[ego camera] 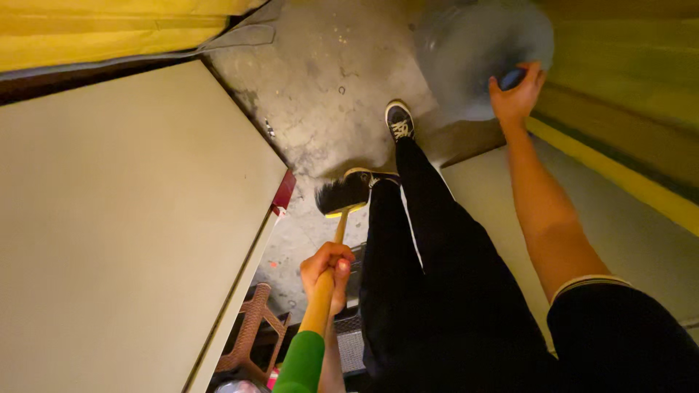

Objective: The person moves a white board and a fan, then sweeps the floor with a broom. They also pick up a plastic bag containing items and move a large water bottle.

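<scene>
The left hand (328, 266) is closed around a long brush (331, 247). Its stick points away, bristles down by the shoes on the floor (320, 94). Farther off, the right hand (517, 91) grips a big blurry water jug (480, 54).

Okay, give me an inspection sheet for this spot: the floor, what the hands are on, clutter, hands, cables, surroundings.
Surface: bare concrete floor, stained and mottled, with small specks near the panel edge.
Job's things: wooden-handled brush with dark bristles, pointing down toward the floor; large translucent jug with a blue cap, blurred.
Clutter: brown woven stool and a grey grid-patterned item under the panel edge; what the latter is cannot be told.
Hands: left hand closed around the brush handle; right hand on the jug's cap end.
Cables: nothing seen.
Surroundings: large pale flat panel at left, another pale panel at right with a yellow strip, yellow sheeting at top left.
</scene>
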